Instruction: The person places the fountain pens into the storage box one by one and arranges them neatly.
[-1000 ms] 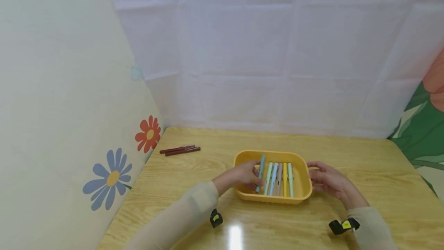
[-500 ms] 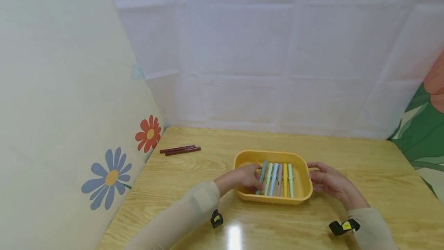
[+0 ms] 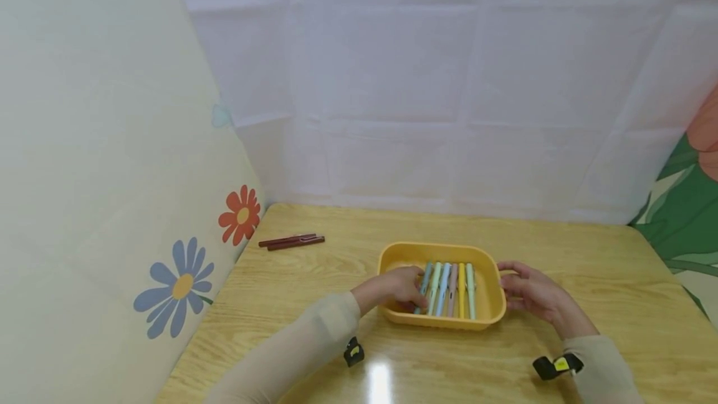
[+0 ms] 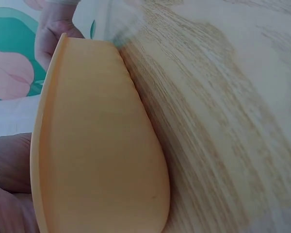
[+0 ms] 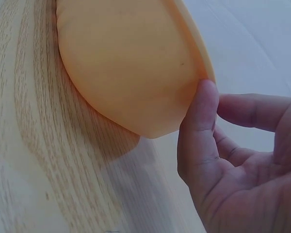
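My left hand [image 3: 401, 285] reaches into a yellow plastic tray [image 3: 437, 323], fingers around the lower part of a teal pen [image 3: 427, 273]. That pen slants beside a row of several others: a pale green pen [image 3: 434, 285], a light blue one, a mauve pen [image 3: 452, 285], a yellow pen [image 3: 462, 288] and another pale green pen at the right. From the left wrist, the tray wall [image 4: 97, 136] hides my fingertips. At the tray's right end my right hand [image 3: 535, 292] pinches the rim, thumb [image 5: 201, 111] on the outer wall.
Two dark red pens [image 3: 291, 242] lie together on the wooden table [image 3: 336, 223] at the back left. A white cloth [image 3: 392, 111] hangs behind the table, and flower-printed panels stand at both sides. Black wrist straps show near both sleeves.
My left hand has lowered the teal pen into the tray and tilted it alongside the row. The right hand stays at the tray's right rim.
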A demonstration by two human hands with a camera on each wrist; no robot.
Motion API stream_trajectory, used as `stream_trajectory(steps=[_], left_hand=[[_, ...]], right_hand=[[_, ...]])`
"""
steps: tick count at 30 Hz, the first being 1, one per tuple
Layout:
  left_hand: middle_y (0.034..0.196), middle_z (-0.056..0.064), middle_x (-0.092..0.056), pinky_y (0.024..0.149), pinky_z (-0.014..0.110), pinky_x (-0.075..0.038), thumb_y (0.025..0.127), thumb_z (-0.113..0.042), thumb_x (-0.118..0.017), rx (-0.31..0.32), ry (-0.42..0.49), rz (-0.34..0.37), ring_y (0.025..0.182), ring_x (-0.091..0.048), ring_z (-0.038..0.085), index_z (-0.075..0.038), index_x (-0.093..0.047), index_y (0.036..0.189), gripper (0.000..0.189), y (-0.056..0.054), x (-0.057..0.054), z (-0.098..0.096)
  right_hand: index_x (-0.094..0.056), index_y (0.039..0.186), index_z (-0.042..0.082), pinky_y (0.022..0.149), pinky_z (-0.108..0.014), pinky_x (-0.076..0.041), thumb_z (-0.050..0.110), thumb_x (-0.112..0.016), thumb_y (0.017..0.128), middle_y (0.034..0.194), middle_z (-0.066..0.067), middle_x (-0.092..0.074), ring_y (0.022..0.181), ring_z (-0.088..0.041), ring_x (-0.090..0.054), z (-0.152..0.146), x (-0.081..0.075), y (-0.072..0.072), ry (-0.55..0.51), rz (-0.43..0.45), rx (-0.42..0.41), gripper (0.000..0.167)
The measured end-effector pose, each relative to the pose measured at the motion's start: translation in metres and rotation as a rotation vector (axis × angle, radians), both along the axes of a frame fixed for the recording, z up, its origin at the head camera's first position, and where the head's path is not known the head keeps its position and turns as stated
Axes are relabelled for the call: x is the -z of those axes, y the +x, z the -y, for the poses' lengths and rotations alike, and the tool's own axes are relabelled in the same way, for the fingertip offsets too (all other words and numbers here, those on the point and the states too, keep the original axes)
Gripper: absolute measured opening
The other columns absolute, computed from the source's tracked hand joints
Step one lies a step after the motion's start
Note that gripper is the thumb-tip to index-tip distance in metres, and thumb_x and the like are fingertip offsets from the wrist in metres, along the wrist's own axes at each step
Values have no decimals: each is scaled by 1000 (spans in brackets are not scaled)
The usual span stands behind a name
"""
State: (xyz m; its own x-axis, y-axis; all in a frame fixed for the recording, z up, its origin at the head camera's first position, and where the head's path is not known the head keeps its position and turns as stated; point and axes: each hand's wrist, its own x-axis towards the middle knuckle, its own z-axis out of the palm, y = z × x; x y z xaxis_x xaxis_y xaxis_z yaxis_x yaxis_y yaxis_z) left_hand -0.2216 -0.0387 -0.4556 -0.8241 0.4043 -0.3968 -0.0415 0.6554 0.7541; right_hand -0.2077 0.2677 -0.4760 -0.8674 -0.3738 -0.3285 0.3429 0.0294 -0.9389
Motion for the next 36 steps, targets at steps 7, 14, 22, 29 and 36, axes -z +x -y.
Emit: stream_trajectory(steps=[7,14,22,29,36], left_hand=[[101,15,-65,79,34,-59,83,-2,-81,28,-56,-29,82,-67,22,5,-48,143,69,-2,-1,0],[102,12,-65,81,33,-57,82,-5,-83,58,-99,-55,83,-64,19,3,-49,143,71,-3,1,-2],[105,12,-64,83,31,-56,80,-6,-84,68,-118,-88,87,-61,18,3,-51,141,70,-5,5,-2],[118,13,-65,99,37,-51,81,-14,-85,96,-224,-152,99,-59,20,-2,-52,142,70,-5,5,-3],[121,13,-67,102,36,-49,83,-18,-82,126,-299,-215,106,-61,22,-2,-53,140,66,-2,4,-6]], right_hand=[[-43,139,4,75,-32,-60,12,-59,101,99,-1,-66,87,-15,-64,0,-2,0,24,-5,-1,42],[-40,142,1,74,-32,-60,12,-58,101,101,-1,-65,87,-15,-64,0,-2,0,37,-8,-1,46],[-40,142,2,74,-32,-60,11,-58,101,101,-1,-65,88,-15,-64,0,-2,0,33,-11,-14,45],[-46,134,8,75,-31,-60,11,-57,102,100,1,-65,87,-14,-64,-1,-2,1,17,-24,-21,35],[-46,136,7,75,-32,-60,11,-58,102,102,1,-65,88,-14,-64,-2,-1,0,24,-22,-17,36]])
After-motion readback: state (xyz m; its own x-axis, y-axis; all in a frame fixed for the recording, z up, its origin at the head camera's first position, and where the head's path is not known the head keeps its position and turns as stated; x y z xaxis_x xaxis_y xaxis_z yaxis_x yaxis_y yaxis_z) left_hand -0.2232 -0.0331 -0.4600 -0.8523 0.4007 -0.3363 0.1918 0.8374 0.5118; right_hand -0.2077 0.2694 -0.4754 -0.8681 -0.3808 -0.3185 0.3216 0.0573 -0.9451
